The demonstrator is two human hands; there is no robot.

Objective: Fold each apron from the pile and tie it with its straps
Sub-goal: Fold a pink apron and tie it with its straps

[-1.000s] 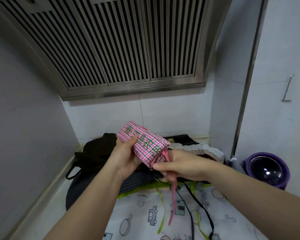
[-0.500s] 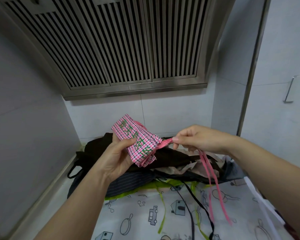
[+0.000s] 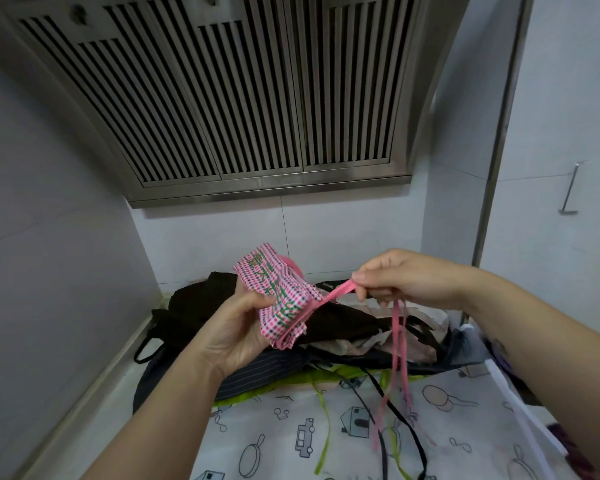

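Observation:
A folded pink checked apron point(image 3: 278, 295) with green lettering is held up in the air above the counter. My left hand point(image 3: 236, 327) grips the bundle from below, thumb on its front. My right hand point(image 3: 400, 278) pinches its pink straps point(image 3: 336, 293) just right of the bundle and holds them taut; the loose ends point(image 3: 395, 358) dangle down from my fingers. Behind and below lies the pile: a dark brown apron point(image 3: 201, 299), a navy striped one point(image 3: 257, 372), and a white apron with cartoon prints and green trim point(image 3: 291, 431).
A steel range hood point(image 3: 222, 98) hangs overhead. Tiled walls close in on the left and back. The white countertop point(image 3: 94, 410) shows at the left of the pile. Black straps point(image 3: 378, 393) and green straps point(image 3: 326, 438) trail over the white apron.
My right hand rose from below the bundle to its right side, pulling the pink straps out sideways. The bundle tilted and lifted slightly in my left hand.

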